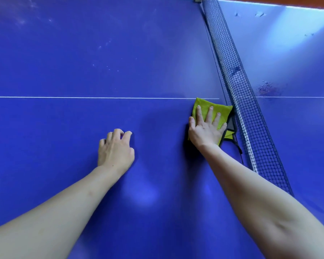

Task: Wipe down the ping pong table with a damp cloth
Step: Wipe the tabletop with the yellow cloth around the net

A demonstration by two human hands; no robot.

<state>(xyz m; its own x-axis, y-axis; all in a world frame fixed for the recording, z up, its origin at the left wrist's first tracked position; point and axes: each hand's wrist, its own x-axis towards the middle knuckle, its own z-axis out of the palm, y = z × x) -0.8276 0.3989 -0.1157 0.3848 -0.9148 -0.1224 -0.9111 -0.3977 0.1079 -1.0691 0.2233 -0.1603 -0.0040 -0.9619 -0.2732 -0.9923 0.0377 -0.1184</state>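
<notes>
Wiping looks mid-way: the table [64, 118] near side by the net [238, 101] reads fairly clean, but white specks remain toward the far edge and a reddish stain [268, 89] sits beyond the net, probably dirt. Right hand [206, 128] lies flat, fingers spread, pressing the cloth [219, 109], which touches the net base just below the centre line [101, 97]. Left hand [116, 148] braces on bare table, fingers curled, holding nothing.

Desk [82, 62]: deep blue top, paler and washed with glare at the far right; thin white line [101, 97] across the middle; whitish specks and smears at upper left; a rusty brown blotch [268, 89] beyond the net. Net [238, 86]: black square mesh, white band along one edge. Cloth [216, 111]: lime yellow-green, dark trim at its edge.
</notes>
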